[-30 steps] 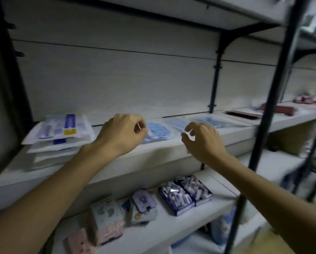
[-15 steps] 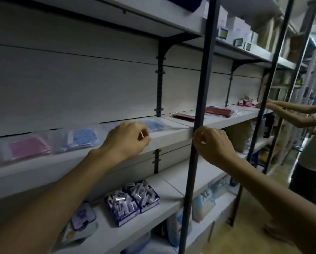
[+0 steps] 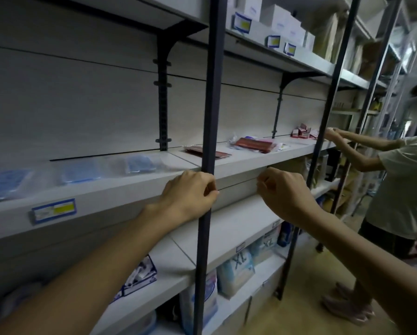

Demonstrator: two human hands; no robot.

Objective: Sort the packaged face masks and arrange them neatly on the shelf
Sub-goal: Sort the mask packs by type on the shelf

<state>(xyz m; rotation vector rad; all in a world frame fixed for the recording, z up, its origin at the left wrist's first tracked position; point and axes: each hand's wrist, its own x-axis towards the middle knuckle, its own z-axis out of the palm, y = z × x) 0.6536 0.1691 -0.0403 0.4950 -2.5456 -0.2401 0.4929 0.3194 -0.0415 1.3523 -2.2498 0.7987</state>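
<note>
Clear packets of blue face masks [image 3: 139, 164] lie in a row on the white shelf [image 3: 130, 187], with more at the left [image 3: 4, 183]. Dark red mask packets [image 3: 253, 144] lie further right on the same shelf, and one flat red packet [image 3: 206, 152] sits behind the post. My left hand [image 3: 190, 193] hovers in front of the shelf edge with its fingers curled and nothing in it. My right hand [image 3: 282, 192] is also loosely curled and holds nothing, just right of the dark post [image 3: 209, 93].
Another person [image 3: 401, 180] stands at the right, both hands on small red boxes [image 3: 303, 132] on the same shelf. White boxes [image 3: 277, 20] fill the top shelf. Lower shelves hold blue boxes [image 3: 139, 276] and XL packs [image 3: 238, 267]. A price label [image 3: 53, 210] hangs on the shelf edge.
The view has swung right along the shelf. Both hands travelled right with it, staying curled and holding nothing. The stacked packets at the left have left the view, and the other person has come into view.
</note>
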